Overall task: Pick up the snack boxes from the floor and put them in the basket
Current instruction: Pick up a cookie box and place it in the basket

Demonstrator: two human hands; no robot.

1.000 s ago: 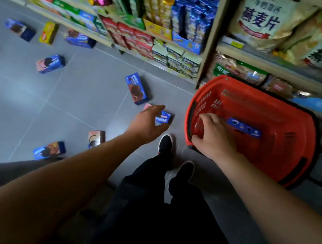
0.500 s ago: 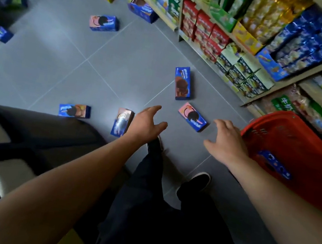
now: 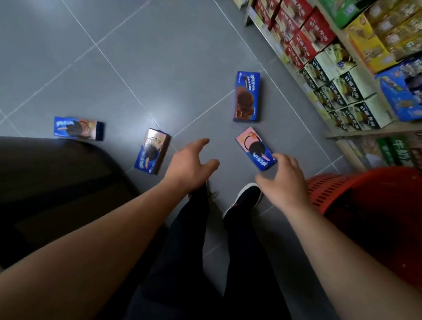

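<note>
Right hand has reached out since half a second ago and now touches the near end of the pink-and-blue box, fingers curled over it; whether it's gripped I can't tell. That glossy cardboard box lies flat on the grey tile floor, long axis running upper left to lower right. Left hand hangs open, fingers spread. Red plastic mesh basket sits at right.

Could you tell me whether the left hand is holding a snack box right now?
No, the left hand hangs open above the floor with nothing in it, beside the nearest box.
</note>
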